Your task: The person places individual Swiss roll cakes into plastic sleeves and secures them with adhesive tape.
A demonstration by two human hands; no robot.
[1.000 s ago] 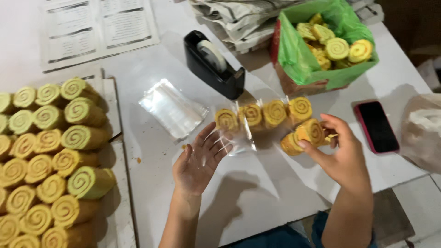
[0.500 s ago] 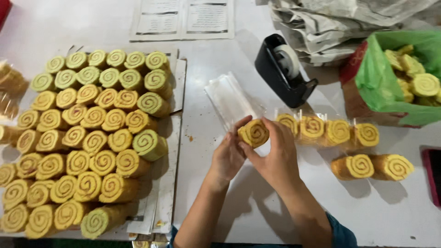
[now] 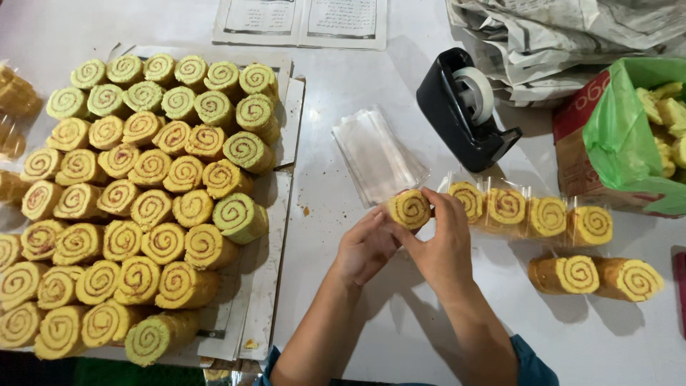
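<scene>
A yellow swirl roll slice [image 3: 409,209] in a clear wrapper sits between both my hands above the white table [image 3: 343,114]. My left hand [image 3: 364,246] holds it from the lower left. My right hand [image 3: 441,239] grips it from the right with thumb and fingers. A row of wrapped slices [image 3: 529,213] lies just to the right. Two unwrapped rolls [image 3: 597,275] lie below that row.
Many yellow and green swirl rolls [image 3: 143,200] stand packed on cardboard at the left. A stack of clear bags [image 3: 377,154] lies above my hands. A black tape dispenser [image 3: 464,107] stands behind, a green-lined box [image 3: 629,136] of rolls at right, papers [image 3: 300,21] at the top.
The view has swung left, bringing the big tray of rolls into sight. My hands came together on one wrapped slice, left of the row; earlier the right hand held a roll further right.
</scene>
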